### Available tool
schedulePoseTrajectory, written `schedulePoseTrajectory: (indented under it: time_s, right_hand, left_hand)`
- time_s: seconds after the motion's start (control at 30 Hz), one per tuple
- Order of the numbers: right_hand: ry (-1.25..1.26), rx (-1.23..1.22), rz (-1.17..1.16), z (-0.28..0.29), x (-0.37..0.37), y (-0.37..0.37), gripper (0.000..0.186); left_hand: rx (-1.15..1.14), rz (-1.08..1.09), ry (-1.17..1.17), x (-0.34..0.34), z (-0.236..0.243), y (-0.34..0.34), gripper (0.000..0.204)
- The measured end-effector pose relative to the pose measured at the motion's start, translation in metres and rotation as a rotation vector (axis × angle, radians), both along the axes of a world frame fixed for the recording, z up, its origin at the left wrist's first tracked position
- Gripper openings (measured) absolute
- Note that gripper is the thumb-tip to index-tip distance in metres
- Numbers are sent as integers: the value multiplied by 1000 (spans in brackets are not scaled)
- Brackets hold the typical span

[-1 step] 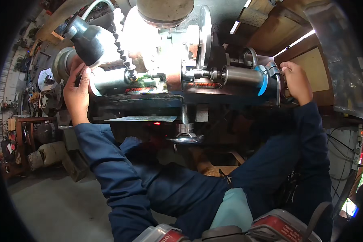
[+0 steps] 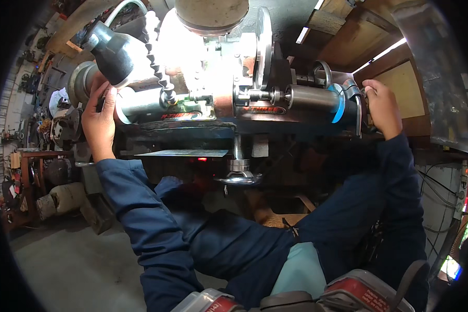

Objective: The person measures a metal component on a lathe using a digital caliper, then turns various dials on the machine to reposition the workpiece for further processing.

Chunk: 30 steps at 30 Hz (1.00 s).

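Observation:
A bench grinding machine with a dark blue bed spans the space before me. Curled around the outer end of its left metal cylinder is my left hand, thumb up and fingertips partly hidden. On the far side, my right hand is closed at the machine's right end, by a bent metal lever; what its fingers grip is hidden. Between the hands sit a right metal cylinder with a blue ring and an upright round disc. A silver handwheel hangs below the bed.
A black lamp shines on the machine, beside a jointed coolant hose. A flat thin plate juts out under the bed. Tools and a wooden stand line the left side; cables hang at right.
My right wrist and sleeve have dipped very slightly. My left hand and the machine look the same.

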State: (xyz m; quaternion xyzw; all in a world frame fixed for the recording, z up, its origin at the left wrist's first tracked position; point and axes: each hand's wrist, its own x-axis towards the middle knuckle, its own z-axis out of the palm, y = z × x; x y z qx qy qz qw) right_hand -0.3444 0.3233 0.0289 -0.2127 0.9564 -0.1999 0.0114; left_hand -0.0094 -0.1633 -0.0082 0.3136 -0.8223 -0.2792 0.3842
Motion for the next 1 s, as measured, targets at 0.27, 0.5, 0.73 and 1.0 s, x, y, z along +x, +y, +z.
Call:
schedulePoseTrajectory:
  time_s: [0.27,0.5,0.73,1.0]
  right_hand:
    - [359,-357,-77,-40,56,7,40]
    - [436,-557,-23,-111,74,38,51]
    - [-31,-479,105,12,-32,23,58]
    - [-661,143,573,4,-95,20,41]
  left_hand:
    - [-23,57,-40,-2,3,6,37]
    - [71,18,-18,-5,-2,-1,35]
    - [-21,22,-51,9,3,-5,39]
    - [67,-39,-23,0,-1,-5,38]
